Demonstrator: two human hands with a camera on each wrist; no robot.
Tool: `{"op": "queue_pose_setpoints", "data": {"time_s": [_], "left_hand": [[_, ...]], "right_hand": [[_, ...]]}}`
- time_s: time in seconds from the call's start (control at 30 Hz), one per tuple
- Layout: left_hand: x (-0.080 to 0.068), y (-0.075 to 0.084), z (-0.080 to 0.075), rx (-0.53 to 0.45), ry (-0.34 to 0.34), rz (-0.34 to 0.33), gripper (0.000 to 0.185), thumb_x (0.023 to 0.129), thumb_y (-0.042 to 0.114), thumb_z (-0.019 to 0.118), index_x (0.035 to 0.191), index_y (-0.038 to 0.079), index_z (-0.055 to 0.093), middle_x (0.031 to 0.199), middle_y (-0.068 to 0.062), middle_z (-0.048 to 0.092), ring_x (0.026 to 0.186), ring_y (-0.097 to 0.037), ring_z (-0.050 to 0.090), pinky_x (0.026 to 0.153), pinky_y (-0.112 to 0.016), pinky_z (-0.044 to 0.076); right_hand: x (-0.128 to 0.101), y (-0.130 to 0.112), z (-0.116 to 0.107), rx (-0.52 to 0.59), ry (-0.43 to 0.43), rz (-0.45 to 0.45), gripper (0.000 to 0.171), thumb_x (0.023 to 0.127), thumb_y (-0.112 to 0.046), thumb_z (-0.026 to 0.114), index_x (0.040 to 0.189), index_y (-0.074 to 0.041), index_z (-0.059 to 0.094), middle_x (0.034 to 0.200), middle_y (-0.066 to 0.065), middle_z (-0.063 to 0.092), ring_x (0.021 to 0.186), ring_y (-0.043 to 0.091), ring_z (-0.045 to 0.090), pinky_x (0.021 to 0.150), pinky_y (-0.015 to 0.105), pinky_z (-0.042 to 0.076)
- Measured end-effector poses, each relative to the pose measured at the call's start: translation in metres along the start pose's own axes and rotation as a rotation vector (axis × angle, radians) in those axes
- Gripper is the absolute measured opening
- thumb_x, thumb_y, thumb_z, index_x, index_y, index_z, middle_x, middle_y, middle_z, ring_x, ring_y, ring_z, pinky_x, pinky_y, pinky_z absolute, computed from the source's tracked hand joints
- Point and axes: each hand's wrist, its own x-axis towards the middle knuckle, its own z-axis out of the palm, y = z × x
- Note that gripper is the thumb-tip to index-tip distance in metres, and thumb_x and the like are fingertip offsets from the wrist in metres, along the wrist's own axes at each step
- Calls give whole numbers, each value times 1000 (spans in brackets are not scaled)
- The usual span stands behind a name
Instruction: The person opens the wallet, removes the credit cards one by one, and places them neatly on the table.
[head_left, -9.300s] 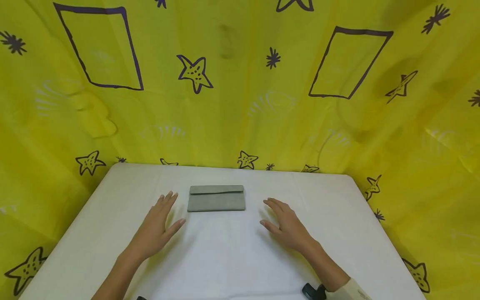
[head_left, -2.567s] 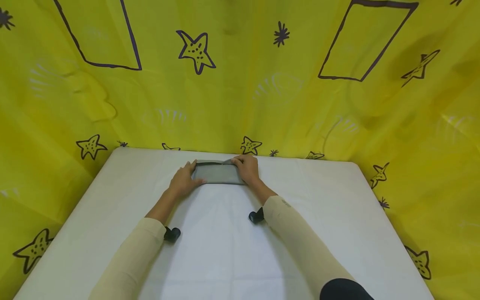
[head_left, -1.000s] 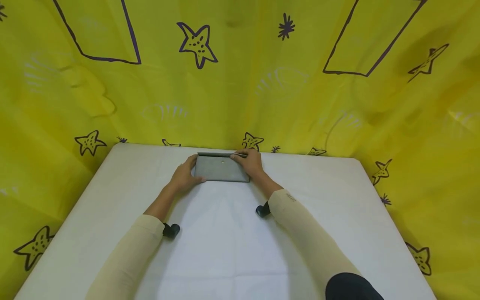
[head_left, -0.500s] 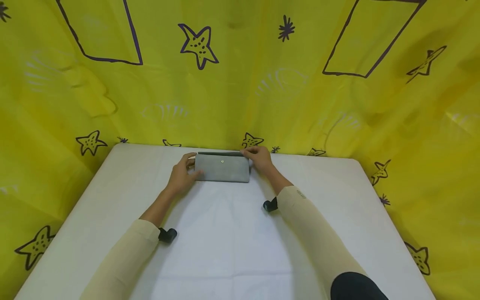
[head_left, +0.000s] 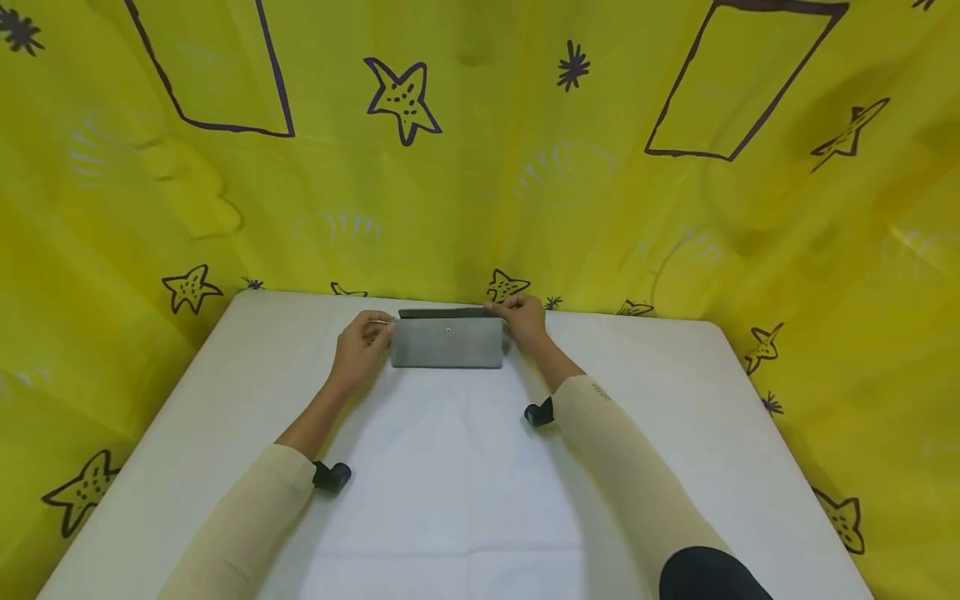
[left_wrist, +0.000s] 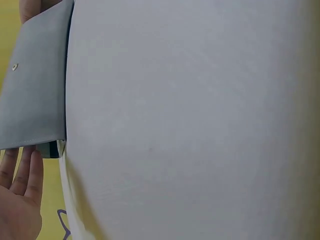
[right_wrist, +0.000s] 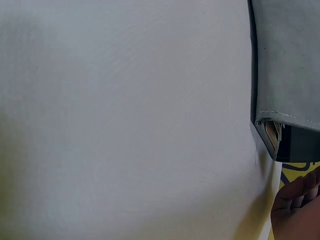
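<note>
One grey wallet (head_left: 447,343), one white table (head_left: 465,492), one yellow printed backdrop (head_left: 480,167), two hands, two cream sleeves, two black wrist-camera mounts. In the head view the wallet lies just above frame centre, at the far middle of the table, near the table's back edge and the backdrop. It is a long rectangular clutch of smooth grey material, front face toward the camera, with a single small metal snap stud (head_left: 447,331) at its upper middle. A darker strip runs along its top edge, consistent with a raised flap, though the flap's exact angle cannot be told. The left wrist view shows the grey face with the stud at the upper left of frame and a stitched seam at the near end; the right wrist view, upper right of frame, shows an open end with dark inner layers. The left hand (head_left: 360,346) sits at the wallet's left end, fingers curled against the upper left corner. The right hand (head_left: 521,321) sits at the right end, fingers pinching the upper right corner at the dark strip. Black mounts show under the left sleeve (head_left: 332,477) and the right sleeve (head_left: 538,412).
</note>
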Motion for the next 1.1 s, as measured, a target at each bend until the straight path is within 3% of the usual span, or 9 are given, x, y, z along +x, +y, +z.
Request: {"op": "queue_pose_setpoints", "data": {"time_s": [0.13, 0.3, 0.43, 0.5, 0.57, 0.7, 0.87, 1.1], "left_hand": [[-1, 3, -2, -75, 7, -10, 25, 110, 19, 59, 113, -6, 64, 103, -24, 74, 93, -33, 72, 80, -24, 58], [-2, 4, -5, -112, -35, -18, 30, 109, 17, 61, 94, -9, 66, 87, -15, 70, 81, -17, 65, 76, -22, 58], [-6, 4, -11, -121, -163, -23, 24, 106, 12, 64, 99, -9, 70, 97, -13, 74, 90, -16, 65, 82, -25, 55], [-7, 4, -14, -137, -260, -20, 20, 105, 9, 65, 111, -10, 71, 112, -18, 74, 105, -24, 68, 91, -33, 56], [-9, 4, -17, -120, -347, -14, 28, 101, 8, 69, 125, -8, 68, 128, -23, 69, 123, -34, 63, 104, -43, 51], [-10, 0, -17, 71, -447, 16, 61, 92, 18, 82, 146, 1, 58, 154, -23, 51, 149, -46, 37, 120, -65, 28], [-12, -8, -14, 349, -520, 30, 94, 79, 32, 93, 156, 4, 48, 168, -29, 25, 157, -51, 7, 120, -74, 8], [-18, 3, -18, 582, -626, 24, 118, 70, 40, 98, 163, 2, 35, 169, -32, 14, 156, -54, 0, 121, -71, 1]], "right_hand": [[-1, 0, 0, -6, -2, 4, 31, 91, -23, 87, 80, -5, 64, 85, 3, 59, 73, 15, 49, 61, 26, 41], [-2, 2, -2, 14, -17, -13, 29, 91, -22, 86, 81, -3, 67, 84, 3, 61, 74, 15, 50, 59, 25, 41], [-4, 2, -2, 13, -12, -28, 27, 91, -20, 86, 81, -3, 67, 84, 3, 63, 72, 15, 54, 59, 24, 44], [-5, 2, -2, -4, -2, -35, 26, 91, -20, 86, 81, -4, 67, 82, 3, 63, 68, 14, 55, 57, 24, 45], [-5, 1, -2, -13, 10, -43, 26, 91, -19, 86, 81, -4, 68, 81, 3, 63, 65, 14, 56, 55, 23, 45], [-5, 1, -1, -37, 37, -62, 23, 91, -18, 86, 85, -2, 71, 80, 3, 65, 66, 13, 56, 55, 22, 46], [-5, 7, -2, -123, -7, -114, 22, 92, -20, 85, 100, -1, 78, 95, 9, 72, 81, 19, 64, 65, 25, 51], [-7, 12, -4, -238, -177, -193, 34, 93, -19, 84, 121, -1, 76, 127, 13, 71, 104, 28, 67, 83, 34, 55]]}}
